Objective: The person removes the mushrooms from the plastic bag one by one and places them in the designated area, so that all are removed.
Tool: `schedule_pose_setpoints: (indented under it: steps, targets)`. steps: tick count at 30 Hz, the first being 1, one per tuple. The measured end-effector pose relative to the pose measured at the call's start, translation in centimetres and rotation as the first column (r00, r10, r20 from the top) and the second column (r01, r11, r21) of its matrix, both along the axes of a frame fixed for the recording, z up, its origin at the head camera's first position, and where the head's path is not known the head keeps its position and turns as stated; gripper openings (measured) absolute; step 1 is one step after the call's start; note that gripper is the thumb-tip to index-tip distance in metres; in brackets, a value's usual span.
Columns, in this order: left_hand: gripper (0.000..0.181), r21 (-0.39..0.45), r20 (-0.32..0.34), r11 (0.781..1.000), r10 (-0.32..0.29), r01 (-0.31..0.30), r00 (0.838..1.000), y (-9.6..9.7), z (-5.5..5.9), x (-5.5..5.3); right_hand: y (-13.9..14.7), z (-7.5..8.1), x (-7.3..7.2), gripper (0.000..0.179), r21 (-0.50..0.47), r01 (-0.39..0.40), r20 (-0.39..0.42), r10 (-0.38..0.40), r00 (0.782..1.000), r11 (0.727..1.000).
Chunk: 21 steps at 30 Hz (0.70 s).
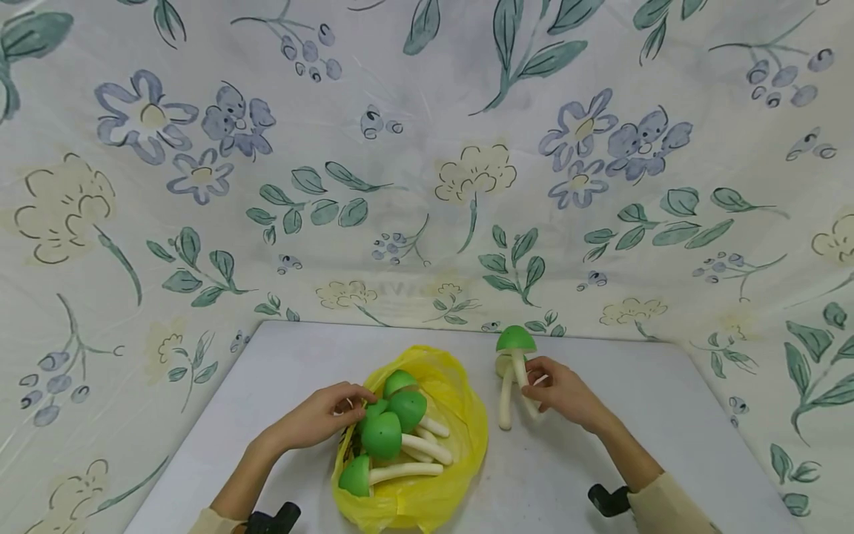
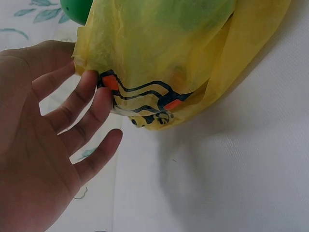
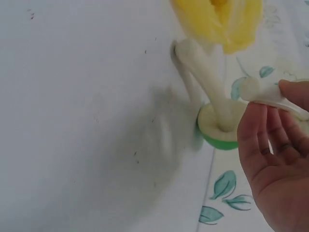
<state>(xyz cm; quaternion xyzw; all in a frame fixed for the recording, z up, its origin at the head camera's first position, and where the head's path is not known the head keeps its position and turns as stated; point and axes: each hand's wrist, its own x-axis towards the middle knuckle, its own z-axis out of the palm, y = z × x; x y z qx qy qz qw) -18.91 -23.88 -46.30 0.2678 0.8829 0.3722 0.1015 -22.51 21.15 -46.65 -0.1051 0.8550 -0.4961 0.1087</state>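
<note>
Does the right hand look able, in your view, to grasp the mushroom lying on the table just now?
Probably not without letting go first: the right hand is pinching a held mushroom. Otherwise the way looks free, since the resting mushroom is close by.

left hand (image 1: 320, 415) is bent at left rim of yellow bag (image 1: 470, 437); right hand (image 1: 563, 393) is held pinched to its right

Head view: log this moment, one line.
left hand: holds yellow bag rim | right hand: pinches mushroom stem | second mushroom: on table | bag: mushrooms inside
</note>
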Motion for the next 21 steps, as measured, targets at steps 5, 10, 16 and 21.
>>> schedule_pose_setpoints:
  steps: [5,10,16,21]
  targets:
    - [0.025,-0.008,-0.003,1.0,0.003,-0.003,1.0,0.0,0.0,0.0,0.8,-0.2,0.1,0.042,-0.011,0.035,-0.003,-0.035,0.999,0.999]
    - [0.024,-0.011,-0.001,1.0,0.006,-0.006,1.0,0.0,0.0,-0.1,1.3,-0.5,0.1,0.047,-0.01,0.093,0.001,-0.093,0.996,0.996]
    - [0.025,-0.008,0.004,1.0,0.004,-0.004,1.0,0.0,-0.1,0.0,2.0,-0.8,0.2,0.049,-0.011,0.128,0.006,-0.128,0.992,0.992]
    - [0.025,-0.008,0.009,1.0,0.006,-0.006,1.0,0.0,0.1,0.0,2.3,-1.0,0.2,0.049,-0.027,0.142,0.01,-0.141,0.99,0.99]
